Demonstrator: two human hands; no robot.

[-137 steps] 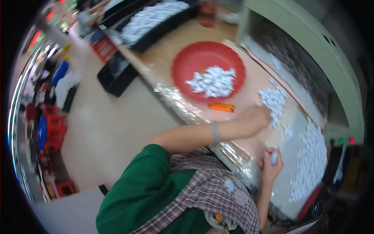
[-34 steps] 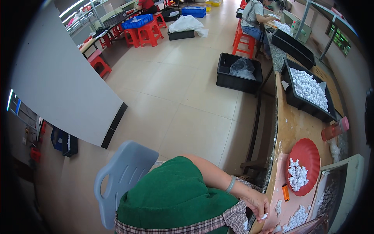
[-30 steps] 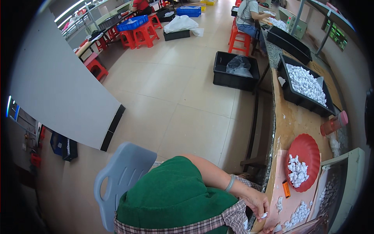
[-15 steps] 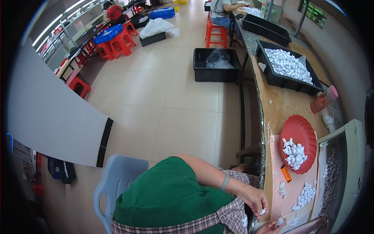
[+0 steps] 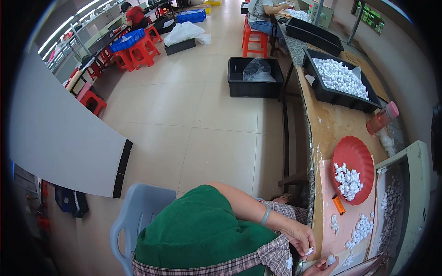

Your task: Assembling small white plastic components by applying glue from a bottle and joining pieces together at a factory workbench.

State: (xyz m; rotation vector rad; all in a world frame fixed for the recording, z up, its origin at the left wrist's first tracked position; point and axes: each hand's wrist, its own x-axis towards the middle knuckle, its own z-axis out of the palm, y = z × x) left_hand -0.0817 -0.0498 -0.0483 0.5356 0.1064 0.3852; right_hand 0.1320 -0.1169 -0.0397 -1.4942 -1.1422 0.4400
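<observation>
Swinging further down the hall, my view now takes in more of the floor and benches than half a second ago, and the red dish sits lower on the right. Closest to me, at five o'clock, the left hand (image 5: 299, 237) pinches a small white piece (image 5: 310, 251) between narrowed fingertips, a grey bangle (image 5: 264, 215) on its wrist. Just below it, at the frame's bottom edge, the right hand (image 5: 322, 269) holds another white piece (image 5: 330, 260); I cannot tell how its fingers are set, most of it is cut off. Both hands hover at the near end of the pink mat (image 5: 329, 202). On that mat, toward four o'clock, lies a loose heap of white pieces (image 5: 361, 227), and an orange tool (image 5: 339, 204) just above it. Next out, at three o'clock, the red dish (image 5: 352, 154) carries its own pile. Right of it a pale machine tray (image 5: 391, 207) is strewn with pieces. Further along the bench, at two o'clock, a pink-capped bottle (image 5: 382, 118) lies tilted, then a black bin (image 5: 338, 80) full of white pieces at one o'clock. On the floor at twelve, another black bin (image 5: 255, 78) holds a plastic bag. Far off, red stools (image 5: 138, 48) and a seated person (image 5: 264, 14).
</observation>
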